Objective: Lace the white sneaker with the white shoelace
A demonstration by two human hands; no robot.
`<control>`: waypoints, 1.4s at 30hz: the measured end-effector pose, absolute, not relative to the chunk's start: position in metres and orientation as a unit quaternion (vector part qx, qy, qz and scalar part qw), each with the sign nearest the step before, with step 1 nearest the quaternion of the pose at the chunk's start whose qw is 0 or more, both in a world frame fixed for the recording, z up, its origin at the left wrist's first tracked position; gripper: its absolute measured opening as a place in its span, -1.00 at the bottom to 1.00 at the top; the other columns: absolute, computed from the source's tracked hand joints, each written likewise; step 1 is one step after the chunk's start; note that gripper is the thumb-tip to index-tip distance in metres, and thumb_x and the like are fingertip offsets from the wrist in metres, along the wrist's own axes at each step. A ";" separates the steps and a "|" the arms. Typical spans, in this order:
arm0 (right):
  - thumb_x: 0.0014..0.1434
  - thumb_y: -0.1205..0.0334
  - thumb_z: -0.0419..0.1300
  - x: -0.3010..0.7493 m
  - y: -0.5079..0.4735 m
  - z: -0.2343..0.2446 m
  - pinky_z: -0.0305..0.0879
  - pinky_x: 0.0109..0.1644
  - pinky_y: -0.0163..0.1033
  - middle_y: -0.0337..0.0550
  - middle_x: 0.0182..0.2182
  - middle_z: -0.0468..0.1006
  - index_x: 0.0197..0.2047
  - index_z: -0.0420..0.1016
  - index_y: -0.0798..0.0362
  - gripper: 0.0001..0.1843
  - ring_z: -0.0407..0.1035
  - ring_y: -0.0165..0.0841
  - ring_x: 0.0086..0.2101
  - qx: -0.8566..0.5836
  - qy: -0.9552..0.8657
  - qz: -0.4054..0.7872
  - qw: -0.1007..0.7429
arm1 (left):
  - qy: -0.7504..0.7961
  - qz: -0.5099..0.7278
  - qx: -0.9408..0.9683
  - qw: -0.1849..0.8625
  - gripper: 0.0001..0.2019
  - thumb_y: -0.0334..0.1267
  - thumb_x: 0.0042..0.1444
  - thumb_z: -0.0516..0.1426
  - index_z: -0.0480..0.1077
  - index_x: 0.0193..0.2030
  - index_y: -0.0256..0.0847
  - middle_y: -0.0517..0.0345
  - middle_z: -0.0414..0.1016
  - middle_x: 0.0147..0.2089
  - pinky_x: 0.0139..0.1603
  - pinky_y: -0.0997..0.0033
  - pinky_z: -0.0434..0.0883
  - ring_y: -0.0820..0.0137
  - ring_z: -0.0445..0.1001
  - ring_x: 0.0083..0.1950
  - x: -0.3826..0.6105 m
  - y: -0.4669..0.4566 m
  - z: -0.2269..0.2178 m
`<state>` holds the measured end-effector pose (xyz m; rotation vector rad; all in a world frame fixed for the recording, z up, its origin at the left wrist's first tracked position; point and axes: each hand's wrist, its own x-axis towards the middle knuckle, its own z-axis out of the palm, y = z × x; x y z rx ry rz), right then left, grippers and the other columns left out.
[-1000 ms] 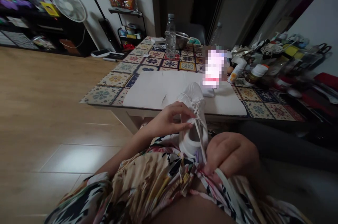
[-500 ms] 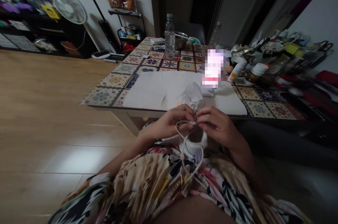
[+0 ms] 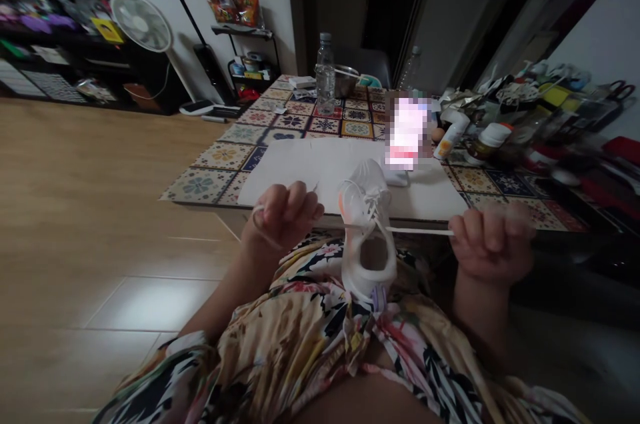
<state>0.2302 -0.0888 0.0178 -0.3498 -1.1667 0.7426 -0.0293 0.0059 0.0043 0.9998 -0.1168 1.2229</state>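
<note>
Person pulls a white lace point(image 3: 417, 230) outward on both sides of a white sneaker point(image 3: 367, 237) on their lap.

Left hand point(image 3: 285, 214) is curled closed around one end, with a small loop showing at its outer edge; right hand point(image 3: 490, 244) is closed on the other end, lace running straight and taut. Sneaker stands toe-up against a floral dress point(image 3: 310, 337), opening toward the camera. A level, even pull from both hands suits this hold. Behind: tile-print tabletop point(image 3: 215, 174) with a white paper sheet point(image 3: 295, 167), plastic water bottle point(image 3: 325, 74), metal bowl point(image 3: 347, 81), and a pixelated object point(image 3: 407, 134) that cannot be made out. Wood floor point(image 3: 100, 177) at left; standing fan point(image 3: 141, 22) by the wall.
</note>
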 end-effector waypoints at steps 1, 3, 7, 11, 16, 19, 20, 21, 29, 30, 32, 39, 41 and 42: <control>0.18 0.11 0.32 0.229 -0.088 0.019 -0.03 -0.67 -0.36 -0.47 -0.71 0.10 -0.46 0.35 -0.05 -0.73 -0.11 -0.52 -0.74 -0.176 -0.513 0.325 0.775 | -0.068 0.541 0.459 0.702 -0.62 -0.15 -0.09 0.40 0.31 -0.68 -0.16 0.31 0.02 -0.63 -0.51 0.46 0.21 0.51 0.05 -0.60 -0.031 0.005 0.005; 0.18 0.10 0.32 0.224 -0.086 0.017 -0.07 -0.68 -0.39 -0.46 -0.68 0.17 -0.40 0.40 -0.04 -0.78 -0.09 -0.54 -0.73 -0.218 -0.482 0.290 0.798 | -0.091 0.514 0.508 0.685 -0.68 -0.16 -0.03 0.37 0.39 -0.65 -0.15 0.31 0.11 -0.64 -0.56 0.49 0.23 0.53 0.13 -0.62 -0.032 0.001 0.004; 0.23 0.20 0.27 0.206 -0.083 0.002 0.08 -0.60 -0.38 -0.39 -0.58 0.39 -0.31 0.48 -0.05 -0.93 0.15 -0.53 -0.66 -0.338 -0.527 0.162 0.763 | 0.070 0.414 0.616 0.666 -0.90 -0.27 -0.03 0.38 0.59 -0.38 -0.20 0.20 0.46 -0.51 -0.49 0.54 0.35 0.52 0.40 -0.52 -0.025 -0.010 0.003; 0.25 0.31 0.22 0.192 -0.083 -0.005 0.34 -0.36 -0.27 -0.23 -0.41 0.60 -0.24 0.52 -0.04 -0.93 0.45 -0.38 -0.43 -0.396 -0.772 0.024 0.497 | 0.164 0.353 0.631 0.671 -0.78 -0.26 -0.10 0.40 0.59 -0.27 -0.23 0.20 0.52 -0.47 -0.41 0.53 0.41 0.50 0.45 -0.47 -0.010 -0.021 0.005; 0.30 0.34 0.12 0.188 -0.081 0.002 0.37 -0.24 -0.23 -0.15 -0.32 0.63 -0.11 0.48 -0.02 -0.85 0.49 -0.32 -0.33 -0.362 -0.838 -0.012 0.408 | 0.182 0.411 0.680 0.579 -0.86 -0.29 -0.01 0.34 0.50 -0.46 -0.27 0.15 0.50 -0.46 -0.36 0.50 0.42 0.47 0.44 -0.41 -0.001 -0.020 0.002; 0.27 0.34 0.15 0.187 -0.081 0.003 0.36 -0.22 -0.22 -0.15 -0.31 0.63 -0.10 0.47 -0.02 -0.85 0.48 -0.32 -0.31 -0.363 -0.833 -0.009 0.417 | 0.158 0.436 0.713 0.526 -0.91 -0.34 0.04 0.31 0.51 -0.43 -0.26 0.12 0.49 -0.40 -0.29 0.48 0.42 0.44 0.46 -0.34 -0.001 -0.019 0.001; 0.27 0.35 0.15 0.187 -0.082 0.002 0.35 -0.23 -0.22 -0.15 -0.33 0.62 -0.13 0.47 -0.02 -0.87 0.48 -0.32 -0.33 -0.361 -0.831 -0.007 0.424 | 0.148 0.440 0.722 0.512 -0.92 -0.36 0.06 0.29 0.51 -0.42 -0.25 0.11 0.49 -0.38 -0.28 0.47 0.42 0.44 0.46 -0.32 -0.001 -0.019 0.001; 0.28 0.36 0.14 0.186 -0.082 0.001 0.34 -0.24 -0.23 -0.17 -0.36 0.61 -0.17 0.47 -0.02 -0.88 0.46 -0.33 -0.35 -0.360 -0.826 -0.001 0.434 | 0.139 0.440 0.730 0.504 -0.93 -0.37 0.08 0.28 0.51 -0.41 -0.25 0.11 0.49 -0.37 -0.27 0.47 0.42 0.44 0.47 -0.30 0.000 -0.020 0.001; 0.23 0.24 0.23 0.180 -0.087 -0.007 0.32 -0.42 -0.32 -0.27 -0.50 0.53 -0.36 0.45 -0.01 -0.89 0.39 -0.41 -0.51 -0.448 -0.693 0.111 0.553 | 0.109 0.421 0.772 0.463 -0.90 -0.40 0.18 0.20 0.56 -0.32 -0.19 0.08 0.58 -0.35 -0.19 0.39 0.45 0.39 0.52 -0.26 0.000 -0.027 0.005; 0.23 0.26 0.22 0.180 -0.087 -0.006 0.34 -0.40 -0.31 -0.26 -0.47 0.55 -0.32 0.46 -0.02 -0.94 0.41 -0.40 -0.48 -0.443 -0.699 0.107 0.551 | 0.112 0.430 0.773 0.453 -0.90 -0.38 0.18 0.21 0.56 -0.32 -0.17 0.08 0.58 -0.36 -0.19 0.37 0.46 0.38 0.52 -0.27 0.000 -0.027 0.005; 0.24 0.31 0.19 0.181 -0.087 -0.002 0.39 -0.31 -0.27 -0.22 -0.39 0.58 -0.22 0.49 -0.04 -0.92 0.45 -0.36 -0.39 -0.417 -0.734 0.091 0.528 | 0.124 0.452 0.766 0.440 -0.91 -0.35 0.18 0.21 0.57 -0.31 -0.15 0.07 0.58 -0.36 -0.19 0.33 0.47 0.36 0.52 -0.27 -0.001 -0.026 0.003; 0.18 0.41 0.17 0.181 -0.081 0.002 0.42 -0.20 -0.20 -0.18 -0.32 0.52 -0.25 0.45 -0.03 -0.87 0.45 -0.32 -0.27 -0.373 -0.776 0.089 0.500 | 0.149 0.469 0.726 0.480 -0.92 -0.35 0.16 0.22 0.52 -0.36 -0.22 0.06 0.54 -0.33 -0.22 0.41 0.44 0.40 0.50 -0.27 -0.001 -0.027 0.003; 0.18 0.39 0.19 0.182 -0.080 -0.001 0.42 -0.21 -0.19 -0.19 -0.32 0.54 -0.20 0.42 -0.06 -0.84 0.46 -0.31 -0.27 -0.373 -0.775 0.061 0.506 | 0.177 0.470 0.696 0.513 -0.90 -0.29 0.14 0.25 0.49 -0.38 -0.25 0.08 0.54 -0.36 -0.25 0.43 0.44 0.41 0.48 -0.31 0.002 -0.029 0.004; 0.19 0.38 0.20 0.182 -0.080 -0.002 0.42 -0.20 -0.18 -0.19 -0.30 0.55 -0.16 0.40 -0.08 -0.82 0.47 -0.30 -0.27 -0.371 -0.780 0.037 0.503 | 0.190 0.470 0.680 0.529 -0.87 -0.26 0.11 0.28 0.49 -0.39 -0.26 0.09 0.53 -0.38 -0.27 0.44 0.44 0.41 0.47 -0.33 0.004 -0.030 0.005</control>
